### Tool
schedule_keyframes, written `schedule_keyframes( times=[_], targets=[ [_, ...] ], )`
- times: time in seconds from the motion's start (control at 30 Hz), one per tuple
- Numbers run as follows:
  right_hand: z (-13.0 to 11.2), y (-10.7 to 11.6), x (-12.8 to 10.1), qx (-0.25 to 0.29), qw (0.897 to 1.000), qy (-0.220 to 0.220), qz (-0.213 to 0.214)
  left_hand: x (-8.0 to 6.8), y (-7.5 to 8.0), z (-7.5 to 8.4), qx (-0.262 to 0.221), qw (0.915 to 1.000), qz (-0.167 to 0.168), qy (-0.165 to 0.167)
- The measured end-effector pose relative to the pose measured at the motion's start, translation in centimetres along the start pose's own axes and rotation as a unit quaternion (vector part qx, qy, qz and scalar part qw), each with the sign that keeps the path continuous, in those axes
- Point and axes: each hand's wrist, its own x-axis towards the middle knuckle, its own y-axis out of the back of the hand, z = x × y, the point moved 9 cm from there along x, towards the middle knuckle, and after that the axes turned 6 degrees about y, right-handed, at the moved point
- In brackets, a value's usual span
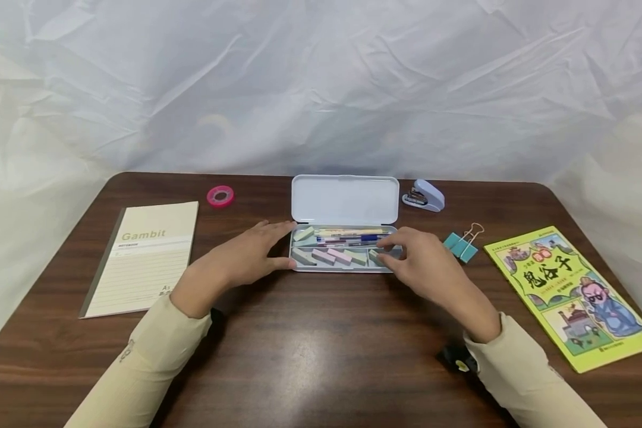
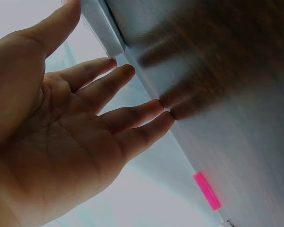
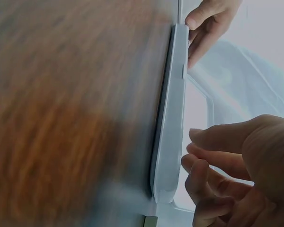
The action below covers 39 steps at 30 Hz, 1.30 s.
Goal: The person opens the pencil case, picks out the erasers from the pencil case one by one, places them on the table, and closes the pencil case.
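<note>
A white pencil case [image 1: 297,267] lies open mid-table with its lid [image 1: 345,199] folded back. Inside are pens [image 1: 353,238] and several pastel eraser blocks [image 1: 331,256]. My left hand [image 1: 270,245] rests flat against the case's left end with its fingers straight; in the left wrist view the left hand [image 2: 109,104] shows an empty palm next to the case rim [image 2: 104,28]. My right hand [image 1: 401,249] hovers over the case's right end with its fingers loosely curled above a greenish block [image 1: 375,256]. In the right wrist view the right hand [image 3: 213,156] has nothing visible between its fingers.
On the brown table [image 1: 321,345], a "Gambit" notebook [image 1: 144,258] lies at the left with a pink tape roll [image 1: 220,195] behind it. A pale stapler [image 1: 424,195], teal binder clips [image 1: 460,245] and a yellow-green picture book [image 1: 569,294] lie at the right. White cloth hangs behind.
</note>
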Motion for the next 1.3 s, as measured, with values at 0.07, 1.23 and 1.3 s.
schedule_keyframes(
  times=[0.07, 1.23, 1.3],
  targets=[
    [0.0, -0.2, 0.1, 0.0, 1.0, -0.002, -0.001, -0.2, 0.0, 0.0, 0.0, 1.0, -0.002, 0.005],
    [1.8, 1.8, -0.5, 0.048, 0.998, 0.024, 0.03, 1.1, -1.2, -1.8, 0.023, 0.9996, -0.002, 0.019],
    [2.6, 3.0, -0.9, 0.042, 0.998, 0.029, 0.046, 0.8, -0.9, -1.4, 0.014, 0.9998, -0.003, 0.017]
  ],
)
